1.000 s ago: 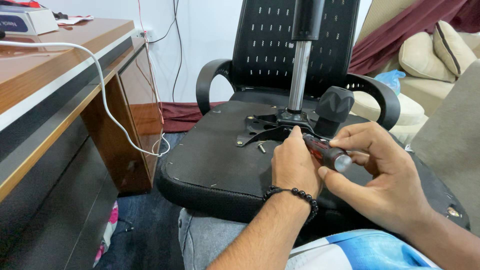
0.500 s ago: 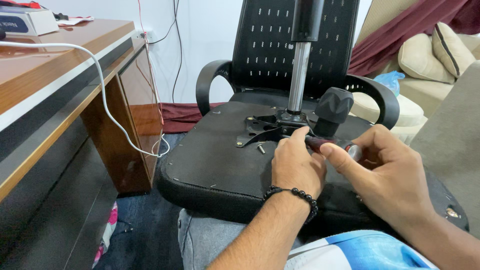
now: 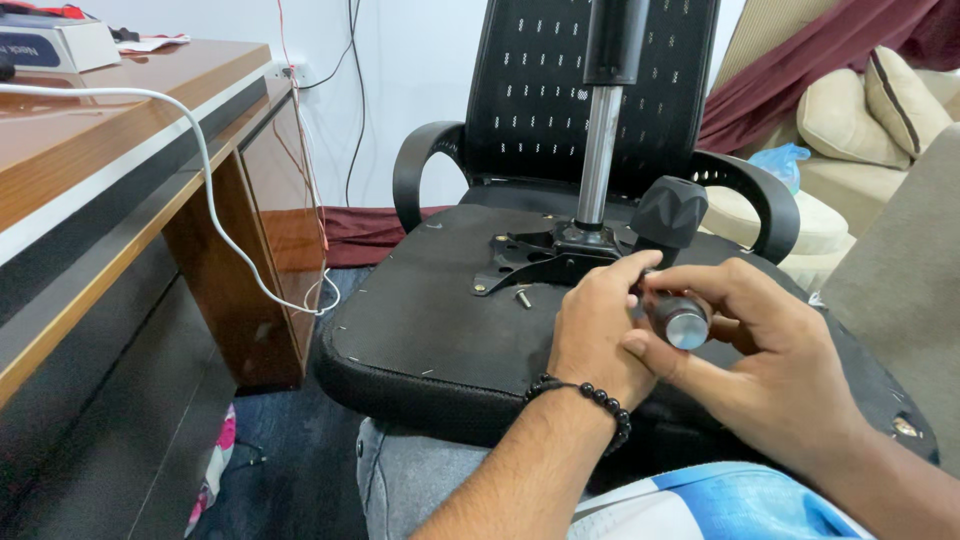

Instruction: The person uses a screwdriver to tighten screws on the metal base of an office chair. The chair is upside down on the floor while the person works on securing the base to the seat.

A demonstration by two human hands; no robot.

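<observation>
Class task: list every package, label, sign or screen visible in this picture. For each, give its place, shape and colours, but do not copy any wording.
Flat rectangular white box: on the brown wooden desk, far top-left corner; white sides, dark blue panel on its front.
Loose white papers: on the desk just right of the box; thin, flat, pale.
No signs or screens show.

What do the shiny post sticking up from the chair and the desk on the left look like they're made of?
The post looks like polished metal: silvery, with bright streaks of reflection. The desk looks like wood or wood veneer with a glossy varnish: brown grain and sheen on top. Which of the two cannot be told.
</observation>
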